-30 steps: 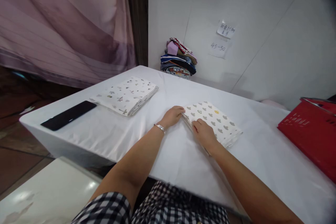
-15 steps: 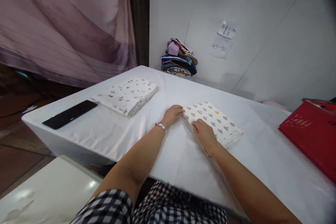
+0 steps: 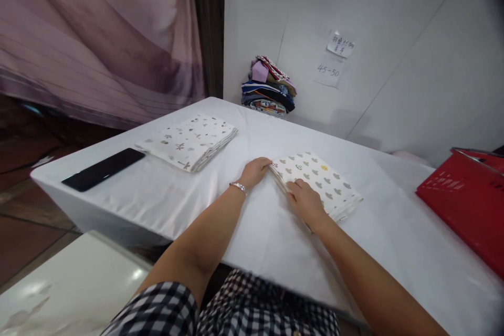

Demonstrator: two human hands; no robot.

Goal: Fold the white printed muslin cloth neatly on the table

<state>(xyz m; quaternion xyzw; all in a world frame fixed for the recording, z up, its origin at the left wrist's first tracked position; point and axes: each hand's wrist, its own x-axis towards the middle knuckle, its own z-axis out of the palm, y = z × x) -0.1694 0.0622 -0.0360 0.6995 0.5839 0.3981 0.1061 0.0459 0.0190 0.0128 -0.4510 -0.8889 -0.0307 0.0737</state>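
A folded white cloth with grey cloud prints (image 3: pixel 321 181) lies in the middle of the white table (image 3: pixel 165 194). My left hand (image 3: pixel 255 171), with a silver bracelet on its wrist, pinches the cloth's near-left corner. My right hand (image 3: pixel 306 201) rests on the cloth's near edge, fingers curled over the fold. A second folded cloth with small coloured prints (image 3: pixel 191 140) lies apart at the table's left.
A black phone (image 3: pixel 103 169) lies near the table's left edge. A stack of folded colourful clothes (image 3: pixel 268 92) stands against the white wall at the back. A red basket (image 3: pixel 468 199) sits at the right. Paper notes (image 3: pixel 334 58) hang on the wall.
Both hands stay at the cloud-print cloth's near-left edge; my left hand has shifted slightly toward the corner. The view has drifted a little.
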